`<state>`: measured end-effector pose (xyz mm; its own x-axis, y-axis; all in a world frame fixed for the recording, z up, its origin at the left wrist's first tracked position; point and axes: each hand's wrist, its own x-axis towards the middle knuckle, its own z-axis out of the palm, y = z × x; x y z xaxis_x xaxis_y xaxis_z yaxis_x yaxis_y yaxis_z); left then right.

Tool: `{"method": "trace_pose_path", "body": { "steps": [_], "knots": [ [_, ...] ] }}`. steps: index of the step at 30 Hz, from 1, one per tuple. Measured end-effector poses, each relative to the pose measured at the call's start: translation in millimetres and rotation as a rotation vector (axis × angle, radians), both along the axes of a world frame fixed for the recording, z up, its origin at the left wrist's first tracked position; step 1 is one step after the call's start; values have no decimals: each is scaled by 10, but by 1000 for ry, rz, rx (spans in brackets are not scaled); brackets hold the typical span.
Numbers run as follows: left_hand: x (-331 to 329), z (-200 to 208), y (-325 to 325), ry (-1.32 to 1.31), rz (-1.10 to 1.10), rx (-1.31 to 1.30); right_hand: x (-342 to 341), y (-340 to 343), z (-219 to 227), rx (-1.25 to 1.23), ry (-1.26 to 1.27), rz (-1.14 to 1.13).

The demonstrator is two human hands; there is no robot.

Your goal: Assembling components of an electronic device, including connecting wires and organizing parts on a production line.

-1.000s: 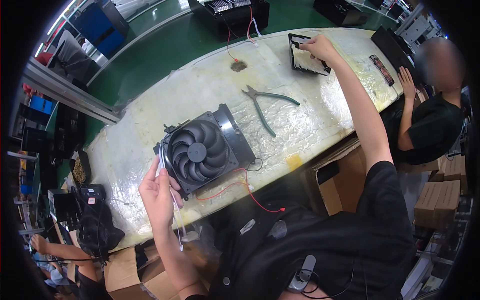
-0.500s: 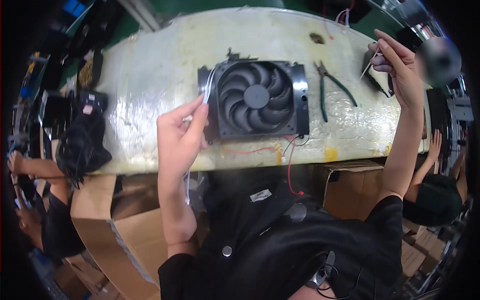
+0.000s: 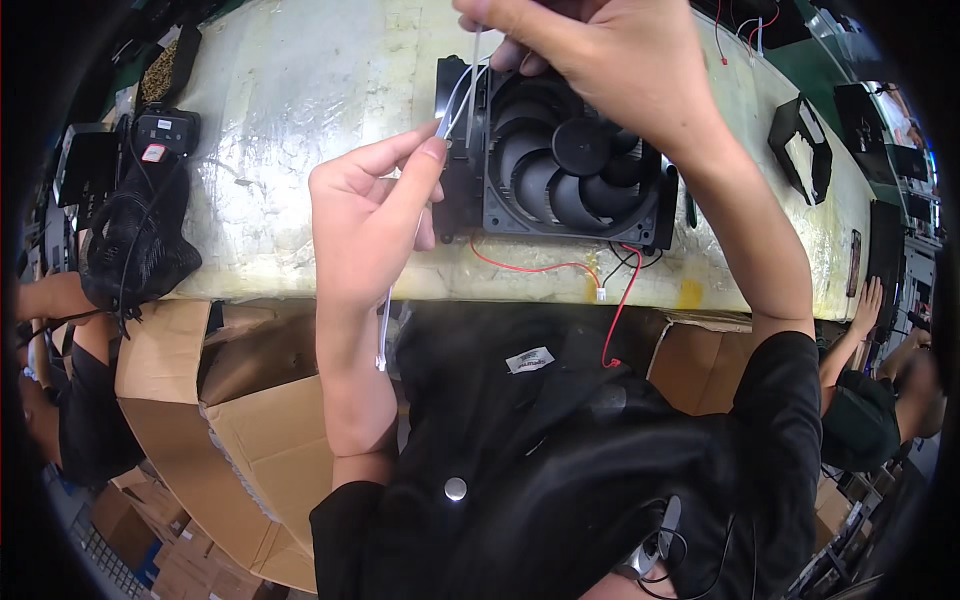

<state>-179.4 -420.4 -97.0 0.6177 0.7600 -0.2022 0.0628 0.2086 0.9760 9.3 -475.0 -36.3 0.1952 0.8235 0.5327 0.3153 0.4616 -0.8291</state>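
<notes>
A black cooling fan point(image 3: 540, 185) in a square black frame lies on the table, partly covered by my right hand. At its left side my left hand point(image 3: 365, 215) is closed, pinching a thin white cable point(image 3: 386, 325) between thumb and fingers. The cable's plug end hangs down below the hand, in front of my forearm. Above the fan my right hand point(image 3: 630, 70) is closed on a thin, pale strip that looks like a cable tie point(image 3: 474, 95). Its lower end points down beside the pinched cable. Red and black wires point(image 3: 535, 268) with a white connector come from the fan's near edge.
Green-handled pliers point(image 3: 691, 210) are mostly hidden behind my right forearm. A black open box point(image 3: 801, 150) stands at the right. Black mesh and a device point(image 3: 165, 130) lie left. Cardboard boxes point(image 3: 165, 400) stand below the table edge. Other people's arms show at both sides.
My right hand has come in from the far right to above the fan, bringing the pale strip to the cable. The left hand keeps its pinch. The whole view has shifted somewhat.
</notes>
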Motion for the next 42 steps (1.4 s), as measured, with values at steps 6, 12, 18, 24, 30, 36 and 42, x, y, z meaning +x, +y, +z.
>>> {"method": "trace_pose_path", "body": {
  "steps": [6,12,18,24,30,36,42],
  "knots": [
    [14,-66,12,-20,-2,-21,-91,91,-130,-420,27,-154],
    [-4,-24,27,-16,-29,-24,-131,64,-148,-429,-21,-152],
    [-151,238,14,45,-204,-109,-190,-64,-70,-235,-815,-172],
    [-237,206,-69,144,-336,-6,-190,-164,-289,-252,-677,-212],
    [-258,240,-97,219,-362,50,-207,-211,-304,-283,-757,-220],
    [-176,185,-104,358,-291,352,-203,-195,-345,-239,-759,-255],
    [-131,92,-174,415,-150,862,-208,-167,-304,-246,-756,-257]
  ]
}}
